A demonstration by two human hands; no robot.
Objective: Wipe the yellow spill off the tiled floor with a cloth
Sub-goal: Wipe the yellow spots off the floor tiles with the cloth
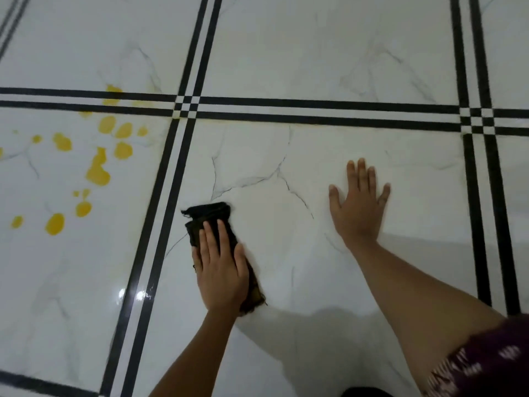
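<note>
risks. the yellow spill (98, 170) lies as separate drops and one larger pool on the tile at the left edge of the view, left of the vertical black double stripe (160, 213). a few drops sit on and past the horizontal stripe at that tile's far edge. none of the spill is under the cloth. the drops are scattered, so a single pass is likely to miss the outer ones. a sideways sweep may drag yellow liquid into the joints along the stripe or smear it across the clean tile. the black cloth (207, 214) is small and folded narrow; it may saturate and start to spread liquid instead of lifting it. the tiled floor (315, 67) is glossy, so a wet film could let the bracing hand slip as the body leans toward the spill.

grip. the left hand (221, 270) lies flat on the cloth, just right of the vertical stripe. its fingers (210, 242) are straight and close together, with the thumb alongside. it presses the cloth to the floor and does not curl round it. the cloth's far end projects beyond the fingertips. the right hand (357, 207) rests palm down on bare tile, well apart from the cloth, with fingers straight and spread, holding nothing. it appears to carry body weight. a patterned purple sleeve (486, 362) shows at the lower right corner.
</note>
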